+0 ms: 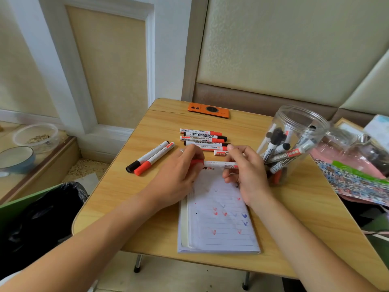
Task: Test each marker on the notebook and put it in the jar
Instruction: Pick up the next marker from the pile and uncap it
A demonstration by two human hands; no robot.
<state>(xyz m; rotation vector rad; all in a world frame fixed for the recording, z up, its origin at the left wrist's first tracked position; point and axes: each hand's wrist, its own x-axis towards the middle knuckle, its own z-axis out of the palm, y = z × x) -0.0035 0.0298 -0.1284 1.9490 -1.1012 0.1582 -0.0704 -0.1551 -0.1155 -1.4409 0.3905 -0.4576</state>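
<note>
Both hands hold one red-capped white marker level above the top of the lined notebook. My left hand grips its red cap end, and my right hand pinches its white barrel. The notebook page bears red, blue and black test marks. A clear plastic jar with several markers inside stands to the right of my hands. A row of several red and black markers lies behind my hands. One black-capped marker and one red-capped marker lie side by side to the left.
An orange phone lies at the far edge of the small wooden table. A patterned sheet and clutter crowd the right side. A bin lined with a black bag stands at the lower left.
</note>
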